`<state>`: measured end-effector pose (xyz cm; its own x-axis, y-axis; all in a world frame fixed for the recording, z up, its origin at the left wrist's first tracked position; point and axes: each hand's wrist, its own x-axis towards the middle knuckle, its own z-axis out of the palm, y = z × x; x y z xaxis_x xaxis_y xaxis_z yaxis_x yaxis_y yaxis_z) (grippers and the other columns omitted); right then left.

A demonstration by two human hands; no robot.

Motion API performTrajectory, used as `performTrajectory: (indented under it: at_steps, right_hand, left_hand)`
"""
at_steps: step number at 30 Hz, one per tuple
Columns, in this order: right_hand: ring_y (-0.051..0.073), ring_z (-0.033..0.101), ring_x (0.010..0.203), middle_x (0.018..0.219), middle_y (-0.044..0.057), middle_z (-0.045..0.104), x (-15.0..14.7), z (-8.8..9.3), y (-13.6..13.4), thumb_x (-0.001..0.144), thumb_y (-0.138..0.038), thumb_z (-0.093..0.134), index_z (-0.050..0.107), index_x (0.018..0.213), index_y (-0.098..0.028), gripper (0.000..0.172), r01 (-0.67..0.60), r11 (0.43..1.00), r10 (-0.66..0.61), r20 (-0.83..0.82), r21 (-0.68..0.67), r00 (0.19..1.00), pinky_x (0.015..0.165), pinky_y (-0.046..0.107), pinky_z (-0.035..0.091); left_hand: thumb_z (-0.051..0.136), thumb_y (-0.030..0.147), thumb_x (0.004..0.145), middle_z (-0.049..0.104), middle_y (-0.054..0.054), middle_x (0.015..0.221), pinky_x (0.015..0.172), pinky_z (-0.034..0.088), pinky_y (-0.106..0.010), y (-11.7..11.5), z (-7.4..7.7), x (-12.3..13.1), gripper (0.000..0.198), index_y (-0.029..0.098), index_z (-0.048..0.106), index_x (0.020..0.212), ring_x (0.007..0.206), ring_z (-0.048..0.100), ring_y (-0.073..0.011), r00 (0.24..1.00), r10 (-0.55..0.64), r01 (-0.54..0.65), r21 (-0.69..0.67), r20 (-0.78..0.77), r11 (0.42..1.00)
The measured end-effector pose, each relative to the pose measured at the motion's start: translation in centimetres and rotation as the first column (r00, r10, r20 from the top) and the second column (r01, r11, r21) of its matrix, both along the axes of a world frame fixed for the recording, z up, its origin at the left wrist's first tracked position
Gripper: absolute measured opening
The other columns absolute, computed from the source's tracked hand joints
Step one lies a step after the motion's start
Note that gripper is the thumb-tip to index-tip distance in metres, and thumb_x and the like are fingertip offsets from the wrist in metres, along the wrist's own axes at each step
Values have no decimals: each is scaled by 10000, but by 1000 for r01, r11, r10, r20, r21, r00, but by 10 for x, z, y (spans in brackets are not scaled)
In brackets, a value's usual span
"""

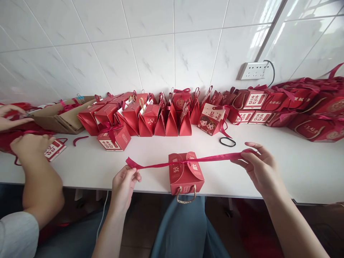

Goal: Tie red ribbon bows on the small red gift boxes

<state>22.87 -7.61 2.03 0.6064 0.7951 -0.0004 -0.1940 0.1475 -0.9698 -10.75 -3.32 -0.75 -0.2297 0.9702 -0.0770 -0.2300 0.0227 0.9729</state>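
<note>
A red gift box with curved closing flaps and a gold rope handle sits at the table's front edge, right before me. Across its top runs a dark pink ribbon, crossed at the middle of the flaps and stretched out to both sides. My left hand pinches one end between thumb and fingers, with a short tail sticking up past them. On the other side my right hand pinches the ribbon's other end, its remaining fingers loosely spread. Neither hand touches the box.
Several red gift boxes stand in a row along the tiled wall, with stacked ones at right. A black elastic band and a ribboned box lie nearer. At left, another person's hands work by a cardboard box.
</note>
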Motion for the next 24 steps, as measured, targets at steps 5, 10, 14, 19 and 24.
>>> performTrajectory:
  at_steps: [5,10,14,19,24]
  right_hand:
    - [123,598,522,600,-75,572,15,-16,-6,585,-287,707,546,980,-220,432,-31,988,53,142,-154,988,588,280,553]
    - [210,611,667,798,48,615,30,-25,-14,648,-405,653,554,1129,-199,533,-14,868,313,525,-496,791,597,359,508]
    - [322,581,1061,1213,154,538,14,-13,-6,714,-574,591,657,1018,-228,465,-29,879,408,717,-477,565,774,419,511]
    - [202,598,810,919,79,628,-25,4,18,830,-631,478,615,879,-194,461,-470,770,633,607,-431,480,702,332,491]
    - [102,376,571,608,-35,428,-37,1,25,815,-665,489,471,655,-181,510,-605,646,762,437,-465,478,544,254,330]
  left_hand:
    - [696,317,589,469,46,559,523,395,-231,-3,-7,-10,223,173,526,587,518,445,-92,991,-40,30,-77,-126,997]
    - [669,419,613,585,-21,676,596,414,-314,-7,2,-25,301,182,579,775,596,537,-187,781,-153,29,-210,-606,977]
    - [523,487,750,581,-95,1072,788,429,-361,-11,25,-6,365,205,541,981,956,572,-269,478,103,-23,105,-873,994]
    - [415,523,884,600,-12,938,831,397,-290,1,35,39,325,228,551,891,929,559,-198,491,-509,570,-181,-707,801]
    - [444,583,864,362,51,621,566,290,-243,12,18,44,449,195,385,647,583,348,-110,580,-676,683,-181,-455,708]
